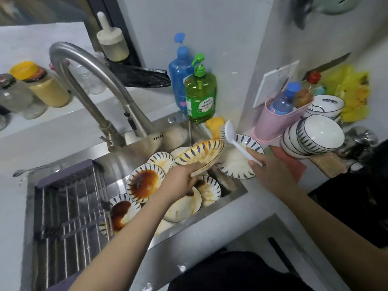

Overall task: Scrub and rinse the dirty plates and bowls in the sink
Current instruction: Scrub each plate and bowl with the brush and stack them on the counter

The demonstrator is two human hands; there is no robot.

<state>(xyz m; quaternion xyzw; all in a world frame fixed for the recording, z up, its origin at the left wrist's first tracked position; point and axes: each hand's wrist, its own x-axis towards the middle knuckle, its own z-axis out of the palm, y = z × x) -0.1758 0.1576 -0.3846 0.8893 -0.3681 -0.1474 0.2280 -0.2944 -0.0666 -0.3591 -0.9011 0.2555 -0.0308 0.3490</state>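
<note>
Over the sink (134, 252), just right of the tap's stream, the left hand (180, 181) gripped a dirty plate (199, 156) by its near rim, fingers curled under the edge, holding it tilted up above the pile. Orange sauce streaked its inner face. To the right, the right hand (270, 171) was closed round the white handle of a dish brush (231, 133), bristle head raised near the plate's far-right rim, whether quite touching was hard to tell. A thin stream of water (190, 133) fell behind the plate from the tap (88, 80).

Below lay the rest of the job: more stained plates (144, 182) stacked and overlapping in the basin, several thick with red-brown sauce, so the task looked barely begun. One plate (237, 166) sat on the sink's right edge, and a stack of clean-looking bowls (312, 136) leaned on the worktop (262, 204) further right. A green soap bottle (200, 97) stood at the far corner, with a drying rack (69, 204) across the sink's left half.

To do this step well, the brush wanted to come down onto the plate's face and work in circles from rim to centre, while the left hand kept the plate angled toward the stream. The grip was on a wet, greasy edge, so a firm hold mattered; a slip would likely drop it onto the crockery beneath.
</note>
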